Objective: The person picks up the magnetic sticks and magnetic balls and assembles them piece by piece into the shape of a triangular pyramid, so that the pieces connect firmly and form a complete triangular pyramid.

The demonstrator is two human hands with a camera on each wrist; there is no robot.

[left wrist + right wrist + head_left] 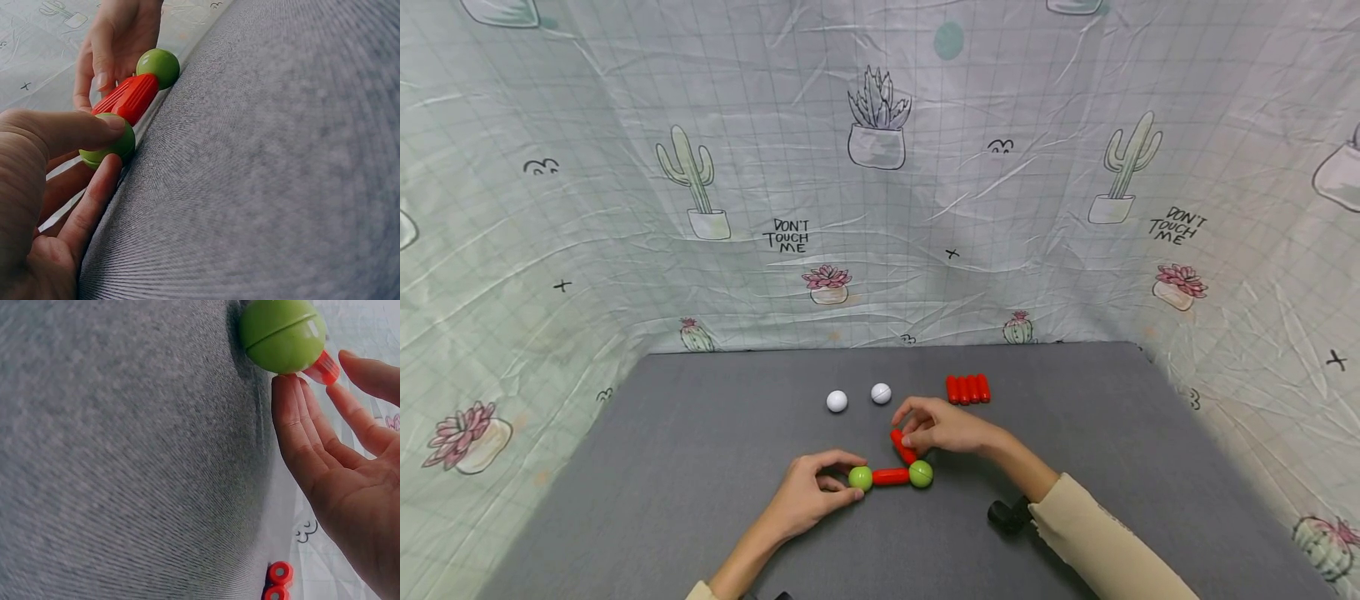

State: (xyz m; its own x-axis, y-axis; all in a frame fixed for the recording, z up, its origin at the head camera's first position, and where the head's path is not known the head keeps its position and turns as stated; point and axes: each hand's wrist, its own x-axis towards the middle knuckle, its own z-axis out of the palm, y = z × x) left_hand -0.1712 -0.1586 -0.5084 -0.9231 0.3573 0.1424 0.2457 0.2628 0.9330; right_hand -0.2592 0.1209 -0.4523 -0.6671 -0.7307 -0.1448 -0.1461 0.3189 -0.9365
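My left hand [805,498] pinches a green ball [861,478] between thumb and fingers on the grey table. From that ball a red ribbed rod [891,477] runs right to a second green ball [921,474], the three in one line. My right hand [947,427] holds another red rod [900,443] by its far part, thumb and index finger at it. This rod slants away to the upper left from the second green ball [282,334]. Whether its near end is joined to the ball cannot be told.
Two white balls [837,401] lie farther back on the table. Right of them, several red rods [967,389] lie side by side. A black device [1006,517] is at the right wrist. A cloth printed with cacti [880,208] hangs around the table's back and sides.
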